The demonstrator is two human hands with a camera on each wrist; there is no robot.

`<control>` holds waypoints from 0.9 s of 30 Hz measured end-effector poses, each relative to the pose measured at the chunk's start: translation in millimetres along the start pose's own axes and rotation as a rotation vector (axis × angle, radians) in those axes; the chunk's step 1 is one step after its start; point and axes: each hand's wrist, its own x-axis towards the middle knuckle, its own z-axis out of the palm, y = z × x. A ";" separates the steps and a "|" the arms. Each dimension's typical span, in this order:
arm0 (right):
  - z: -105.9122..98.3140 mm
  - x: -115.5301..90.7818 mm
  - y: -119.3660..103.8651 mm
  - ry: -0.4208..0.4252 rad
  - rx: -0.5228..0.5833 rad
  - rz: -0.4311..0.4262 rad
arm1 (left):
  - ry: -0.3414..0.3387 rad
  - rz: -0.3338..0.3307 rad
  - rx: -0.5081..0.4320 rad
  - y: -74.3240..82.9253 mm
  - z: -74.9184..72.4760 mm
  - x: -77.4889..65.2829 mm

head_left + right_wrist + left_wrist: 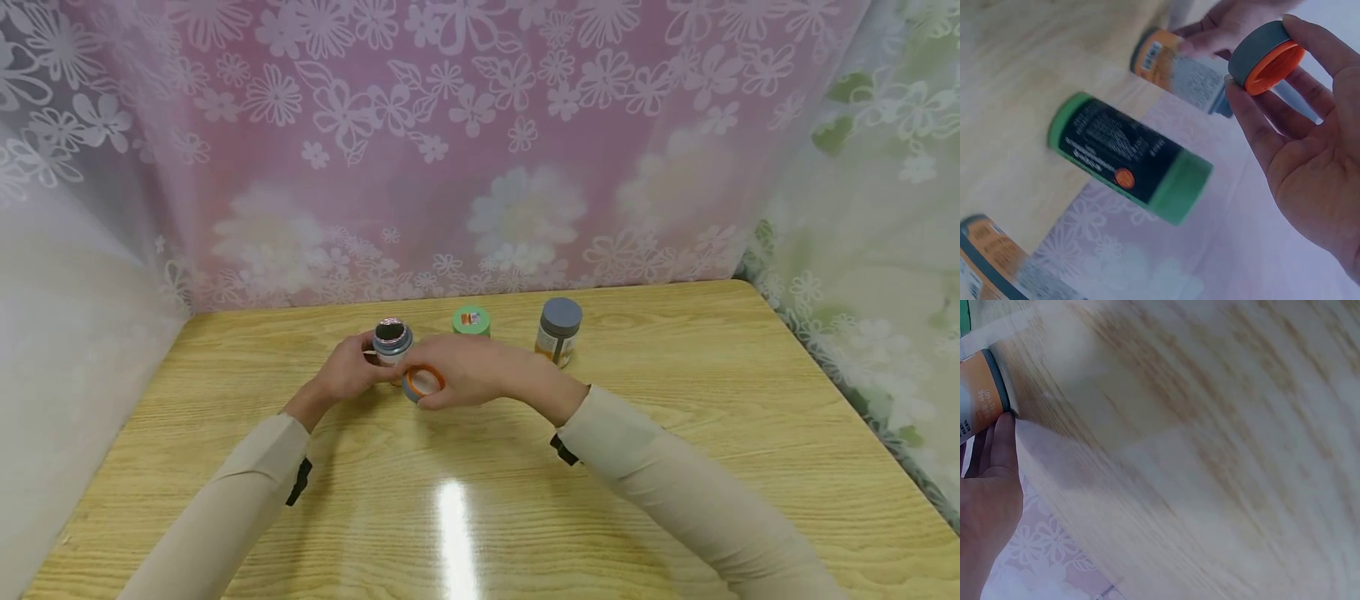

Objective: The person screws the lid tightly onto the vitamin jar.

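Note:
My left hand grips a grey, white and orange jar that stands on the table without its lid. Its round mouth shows a dark inside with a shiny rim. In the left wrist view the fingers curl round the jar's orange label. My right hand pinches a grey screw lid between thumb and fingers, just in front of the jar and apart from it. The lid is tipped so that its orange inner side faces out.
A green-lidded jar with a dark label stands behind my right hand. To its right is a second grey-lidded jar with an orange and white label. The wooden table ends at a pink floral cloth.

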 end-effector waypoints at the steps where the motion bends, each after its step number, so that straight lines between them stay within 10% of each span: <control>1: -3.0 0.0 0.0 0.008 0.004 0.004 | 0.000 -0.002 -0.004 -0.1 0.2 0.1; 19: -22.6 19.9 2.4 0.338 0.081 0.131 | -0.006 -0.038 -0.054 0.2 -1.2 -1.1; 27: -17.8 30.0 10.9 0.503 0.293 0.231 | 0.011 -0.030 -0.043 -0.8 0.9 1.5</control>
